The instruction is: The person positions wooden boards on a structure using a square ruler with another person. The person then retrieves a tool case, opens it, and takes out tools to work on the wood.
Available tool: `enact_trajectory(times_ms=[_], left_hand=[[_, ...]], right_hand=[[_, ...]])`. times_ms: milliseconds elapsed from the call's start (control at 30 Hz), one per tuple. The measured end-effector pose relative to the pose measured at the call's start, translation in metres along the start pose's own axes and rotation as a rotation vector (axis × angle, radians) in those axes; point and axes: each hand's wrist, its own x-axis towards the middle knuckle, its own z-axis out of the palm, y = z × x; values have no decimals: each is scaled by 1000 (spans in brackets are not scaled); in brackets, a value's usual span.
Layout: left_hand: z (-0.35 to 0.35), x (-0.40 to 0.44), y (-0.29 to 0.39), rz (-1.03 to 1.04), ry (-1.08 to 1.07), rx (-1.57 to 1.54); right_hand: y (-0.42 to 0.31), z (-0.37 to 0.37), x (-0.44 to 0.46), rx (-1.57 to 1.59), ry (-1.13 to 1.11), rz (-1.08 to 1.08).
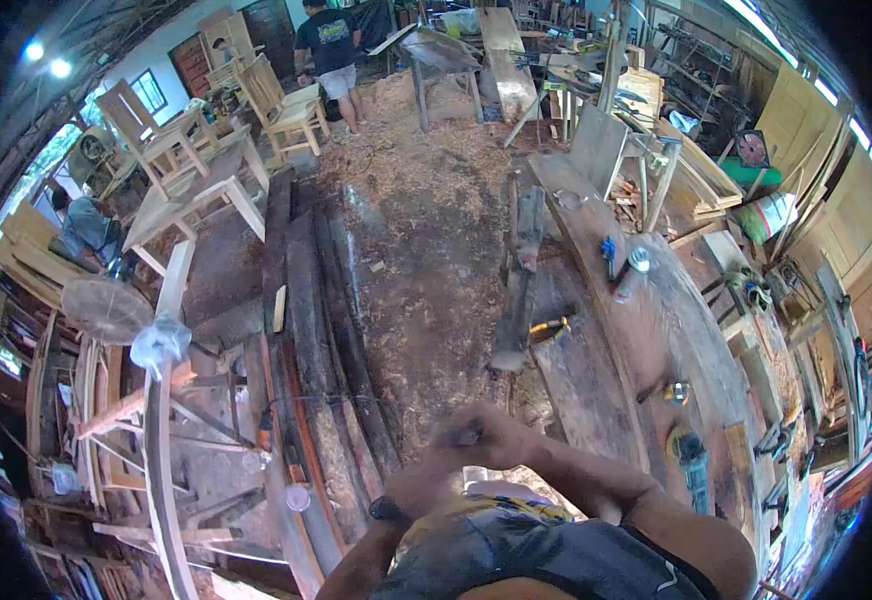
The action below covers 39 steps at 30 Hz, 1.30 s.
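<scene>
Head view. My left hand (441, 462) and right hand (501, 437) are brought together in front of my body, touching or nearly so. Fingers of both appear bent; blur prevents me from determining how far each grip is open or whether either has hold of anything. A small dark patch (469, 437) shows between the hands; object or shadow, I cannot tell. A dark band (386, 508) is on my left wrist. Patterned cloth (516, 508) lies just below the hands, at my waist.

To my right, a worktop (681, 325) of wide boards carries a can (633, 274), a blue item (609, 252) beside it, a tape measure (676, 392) and a bluish bottle (694, 468). A yellow-handled tool (552, 326) lies left of the worktop, lower down. To my left, long dark boards (301, 290) run lengthwise, with an orange tool (264, 432) near them. Farther off, a wooden chair (268, 95) stands near a person in a dark shirt (328, 42), turned away.
</scene>
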Motion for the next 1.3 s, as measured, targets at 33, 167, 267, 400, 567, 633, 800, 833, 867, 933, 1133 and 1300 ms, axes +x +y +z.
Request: enact_trajectory(times_ms=[33,167,267,400,567,633,800,833,867,933,1133,1300], left_hand=[[-24,-11,19,39,20,-99],[-99,101,7,-262,-297,100],[-78,138,-73,-284,-288,80],[-98,200,-166,-196,-362,129],[-210,329,-229,-163,-445,298],[-267,371,-231,-142,-371,245],[-351,490,-256,-196,-432,176],[-364,514,-258,-185,-487,200],[-323,545,-311,-204,-480,233],[-275,590,-363,237,-233,212],[-403,762,-286,-94,-652,-328],[-474,879,-290,-52,-718,-479]], right_hand=[[-14,2,3,-1,-32,40],[9,-109,72,37,344,-169],[28,-156,122,186,553,-110],[71,-209,187,0,665,139],[82,-270,232,74,804,506],[102,-286,240,118,876,472],[99,-336,285,177,1053,630],[102,-350,296,170,1084,680],[121,-362,309,159,1093,721],[155,-382,332,186,1090,615],[217,-540,433,20,1156,536],[171,-716,525,191,974,424]])
